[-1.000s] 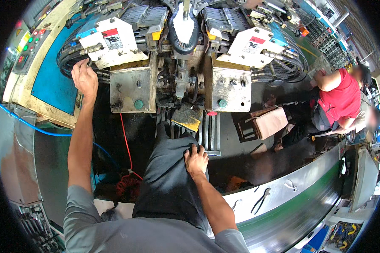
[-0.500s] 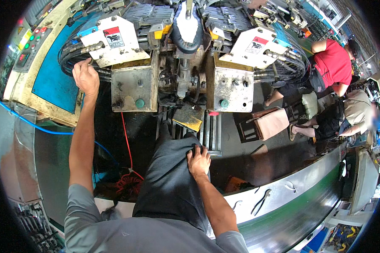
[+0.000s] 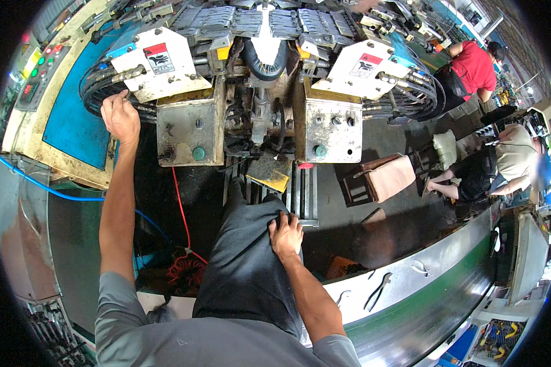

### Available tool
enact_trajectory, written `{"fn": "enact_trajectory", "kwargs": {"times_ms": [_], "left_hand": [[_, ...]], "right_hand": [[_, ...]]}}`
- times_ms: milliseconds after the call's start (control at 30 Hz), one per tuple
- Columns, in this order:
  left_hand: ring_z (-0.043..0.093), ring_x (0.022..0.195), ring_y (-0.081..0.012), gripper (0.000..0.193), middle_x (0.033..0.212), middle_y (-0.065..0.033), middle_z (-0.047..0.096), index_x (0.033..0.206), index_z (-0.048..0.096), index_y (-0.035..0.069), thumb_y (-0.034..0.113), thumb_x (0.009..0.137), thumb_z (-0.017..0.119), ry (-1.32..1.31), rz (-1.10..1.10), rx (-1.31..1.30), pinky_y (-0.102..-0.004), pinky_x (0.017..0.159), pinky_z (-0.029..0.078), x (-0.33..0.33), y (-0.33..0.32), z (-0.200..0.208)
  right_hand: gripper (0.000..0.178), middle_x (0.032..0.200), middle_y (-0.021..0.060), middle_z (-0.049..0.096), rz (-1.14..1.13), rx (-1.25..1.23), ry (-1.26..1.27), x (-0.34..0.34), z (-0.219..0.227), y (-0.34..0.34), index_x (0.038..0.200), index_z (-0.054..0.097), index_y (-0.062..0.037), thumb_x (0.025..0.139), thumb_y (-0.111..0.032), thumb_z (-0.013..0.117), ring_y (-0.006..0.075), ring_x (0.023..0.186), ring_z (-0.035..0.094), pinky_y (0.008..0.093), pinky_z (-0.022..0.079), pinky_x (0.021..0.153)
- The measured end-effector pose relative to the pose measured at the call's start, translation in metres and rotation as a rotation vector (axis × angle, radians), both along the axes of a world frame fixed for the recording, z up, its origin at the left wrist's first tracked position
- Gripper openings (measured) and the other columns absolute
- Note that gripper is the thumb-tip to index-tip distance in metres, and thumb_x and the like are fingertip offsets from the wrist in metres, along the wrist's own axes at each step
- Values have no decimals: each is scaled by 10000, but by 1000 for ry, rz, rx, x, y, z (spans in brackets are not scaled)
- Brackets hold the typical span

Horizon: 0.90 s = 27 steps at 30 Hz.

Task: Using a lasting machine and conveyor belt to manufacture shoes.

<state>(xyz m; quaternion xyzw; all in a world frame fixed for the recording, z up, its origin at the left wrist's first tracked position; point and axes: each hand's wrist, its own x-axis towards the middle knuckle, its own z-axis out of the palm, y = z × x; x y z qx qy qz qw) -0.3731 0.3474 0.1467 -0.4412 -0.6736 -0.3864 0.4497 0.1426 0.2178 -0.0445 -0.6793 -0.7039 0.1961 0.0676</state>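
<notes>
My left hand (image 3: 121,117) is raised to the bundle of black hoses (image 3: 98,96) at the machine's left side. Its fingers are curled over; whatever lies under them is hidden. My right hand (image 3: 286,235) rests on my knee in dark trousers (image 3: 242,263), fingers spread, holding nothing. Ahead stands a machine with two metal control boxes (image 3: 190,131), each bearing a green button (image 3: 198,153). Between its sides sits a white, shoe-shaped piece with a dark rounded end (image 3: 266,67). Jointed metal plates (image 3: 211,21) close in on it from left and right.
A cream cabinet with a button panel (image 3: 40,76) stands left, a blue hose (image 3: 43,183) below it. Pliers (image 3: 378,292) lie on the metal ledge at right. A padded chair (image 3: 390,178) and two people, one in a red shirt (image 3: 473,70), are beyond.
The machine's metal plates have moved inward from both sides, narrowing the gap over the white piece. The person in red has shifted posture. My hands stay in about the same places.
</notes>
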Motion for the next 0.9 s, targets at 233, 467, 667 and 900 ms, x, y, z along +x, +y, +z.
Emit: {"fn": "enact_trajectory", "kwargs": {"times_ms": [233,467,667,900], "left_hand": [[651,1016,-328,259,1055,-71,684,1047,819,142,13,871,679,0,-7,8,-473,912,530,2,4,2],[640,1037,-355,260,1081,-116,686,1108,789,106,31,893,664,50,-49,-6,-490,926,515,3,-1,0],[643,1107,-365,334,1155,-138,707,1220,761,117,71,899,681,116,-41,-47,-502,1003,500,-16,8,-6],[648,1131,-373,364,1208,-138,705,1290,747,113,74,935,679,121,-45,-93,-506,1019,508,-26,9,-2]], "right_hand": [[532,1533,224,541,1,-17,10,0,1,4,1470,613,-158,1024,-448,631,462,1294,604,564,505,1090],[538,1545,224,529,-6,-50,-9,0,4,2,1478,608,-154,1035,-459,618,456,1325,585,577,485,1103],[532,1495,215,550,-10,-61,18,-2,8,6,1458,620,-143,1030,-459,608,464,1312,587,588,497,1086],[561,1534,216,538,-19,-59,63,9,14,15,1491,595,-162,1032,-485,609,469,1335,588,590,494,1112]]}}
